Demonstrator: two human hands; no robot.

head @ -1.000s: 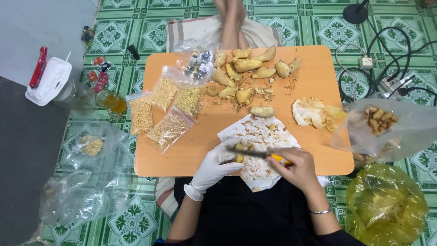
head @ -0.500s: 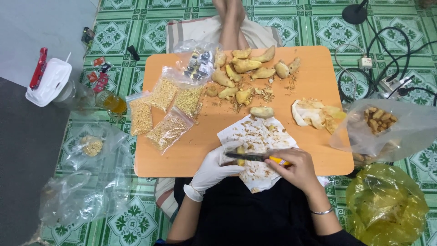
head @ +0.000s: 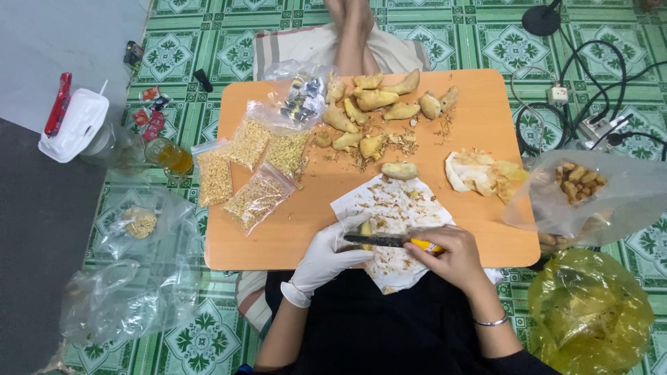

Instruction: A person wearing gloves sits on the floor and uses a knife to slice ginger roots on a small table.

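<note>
Gloved left hand [head: 326,255] pinching ginger piece [head: 365,228], right hand [head: 448,255] gripping yellow-handled knife [head: 392,241], blade against ginger between hands

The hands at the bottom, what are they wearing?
The left hand wears a thin white glove that ends in a rolled cuff at the wrist. The right hand is bare, with a slim silver bracelet around the wrist. Both forearms are uncovered, and dark sleeves show only near the picture's bottom edge.

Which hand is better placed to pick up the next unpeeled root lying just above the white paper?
Probably the left hand. It is gloved and holds only a small yellow piece, while the right hand grips the knife. The single root lies beyond the white paper, roughly between both hands.
</note>
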